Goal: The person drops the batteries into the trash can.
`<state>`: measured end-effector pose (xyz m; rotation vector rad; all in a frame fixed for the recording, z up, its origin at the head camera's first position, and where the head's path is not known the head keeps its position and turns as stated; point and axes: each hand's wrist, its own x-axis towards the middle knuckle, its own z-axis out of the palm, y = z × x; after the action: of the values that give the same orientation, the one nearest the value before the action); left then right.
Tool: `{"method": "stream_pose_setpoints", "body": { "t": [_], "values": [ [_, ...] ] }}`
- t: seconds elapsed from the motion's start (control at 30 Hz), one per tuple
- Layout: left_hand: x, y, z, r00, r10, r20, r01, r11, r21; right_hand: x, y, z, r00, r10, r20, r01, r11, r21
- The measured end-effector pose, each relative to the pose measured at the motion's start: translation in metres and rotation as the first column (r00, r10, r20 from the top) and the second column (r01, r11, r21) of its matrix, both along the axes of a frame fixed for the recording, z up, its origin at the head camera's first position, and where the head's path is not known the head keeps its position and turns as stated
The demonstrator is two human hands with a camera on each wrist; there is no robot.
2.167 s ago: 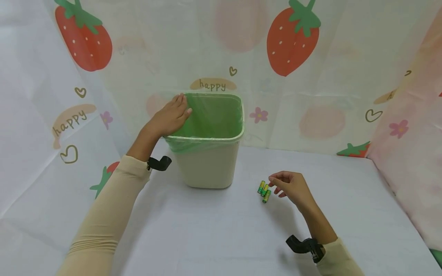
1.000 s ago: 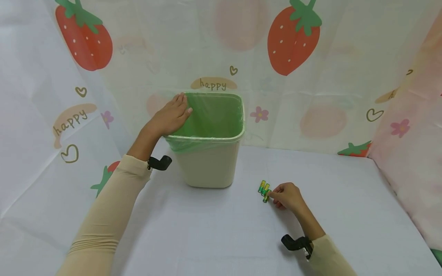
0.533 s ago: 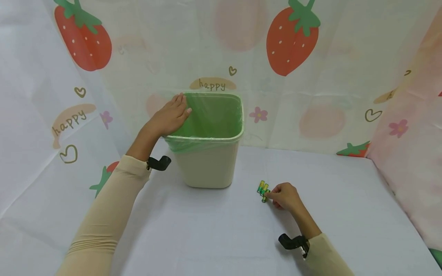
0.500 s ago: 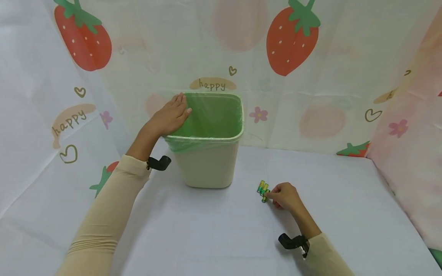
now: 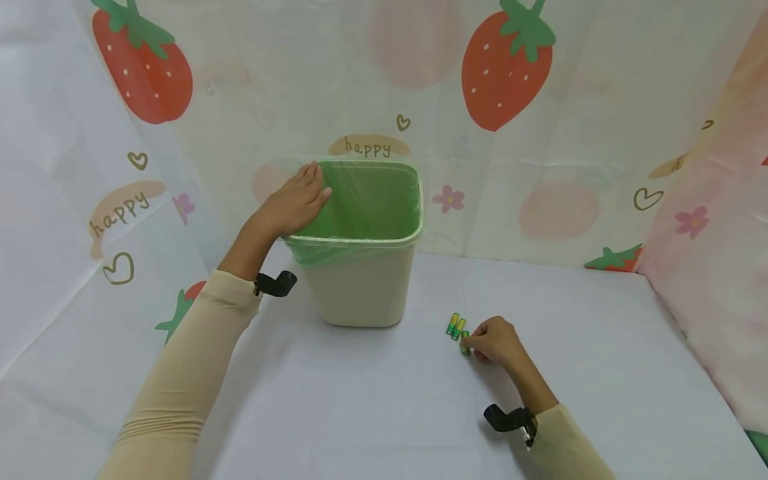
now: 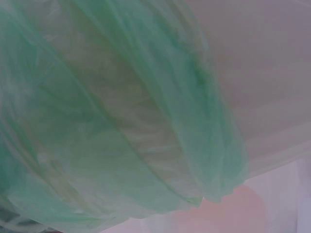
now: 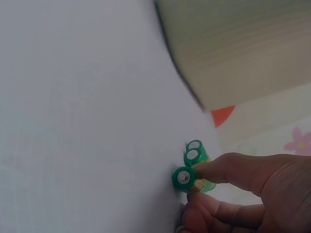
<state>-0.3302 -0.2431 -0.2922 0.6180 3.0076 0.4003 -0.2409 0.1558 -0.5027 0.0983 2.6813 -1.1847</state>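
Note:
My right hand [image 5: 497,339] pinches a small green-and-yellow battery [image 7: 184,178] between thumb and index finger, low over the white table. Two more batteries [image 5: 456,327] of the same kind lie side by side just beyond it. In the right wrist view, their silver ends [image 7: 194,151] show past the thumb. My left hand [image 5: 295,203] rests along the left rim of a cream waste bin [image 5: 363,287], its fingers stretched out. A thin green bag [image 5: 378,200] lines the bin and folds over its rim. The left wrist view shows mostly that bag [image 6: 97,126], with the hand hidden.
The bin stands upright at the back of the table [image 5: 360,413], left of the batteries. Close behind it hangs a backdrop [image 5: 588,133] printed with strawberries, and a pinkish side cloth [image 5: 732,280] borders the table on the right.
My right hand has come down and left onto the nearest battery and pinches it. That battery has turned and shifted slightly away from the other two. The left hand stays on the rim.

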Motion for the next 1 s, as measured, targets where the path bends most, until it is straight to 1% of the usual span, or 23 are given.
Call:
{"method": "stream_pose_setpoints", "body": {
  "t": [0.27, 0.37, 0.57, 0.7, 0.83, 0.93, 1.0],
  "values": [
    [0.002, 0.001, 0.001, 1.000, 0.000, 0.001, 0.000, 1.000, 0.009, 0.003, -0.001, 0.004, 1.000, 0.028, -0.003, -0.028, 0.997, 0.078],
    [0.002, 0.001, 0.001, 1.000, -0.001, -0.001, 0.001, 1.000, 0.005, 0.004, 0.001, 0.006, 0.999, 0.038, -0.007, -0.037, 0.997, 0.071],
    [0.003, 0.001, 0.002, 1.000, -0.001, 0.002, 0.001, 1.000, 0.002, 0.005, 0.006, 0.009, 0.999, 0.043, -0.027, -0.043, 0.999, -0.002],
    [0.003, 0.002, 0.002, 1.000, -0.003, 0.006, 0.003, 1.000, 0.005, 0.003, 0.011, 0.013, 0.995, 0.061, -0.073, -0.067, 0.995, -0.079],
    [0.003, 0.002, 0.003, 1.000, -0.009, -0.003, 0.009, 1.000, 0.001, 0.002, 0.015, 0.025, 0.989, 0.073, -0.128, -0.095, 0.980, -0.176],
    [0.004, 0.002, 0.004, 1.000, -0.010, -0.006, 0.010, 1.000, -0.002, 0.001, 0.016, 0.038, 0.984, 0.076, -0.162, -0.111, 0.969, -0.220],
    [0.004, 0.002, 0.003, 1.000, -0.008, -0.004, 0.008, 1.000, -0.001, 0.001, 0.017, 0.046, 0.983, 0.081, -0.167, -0.121, 0.961, -0.248]
  ]
}}
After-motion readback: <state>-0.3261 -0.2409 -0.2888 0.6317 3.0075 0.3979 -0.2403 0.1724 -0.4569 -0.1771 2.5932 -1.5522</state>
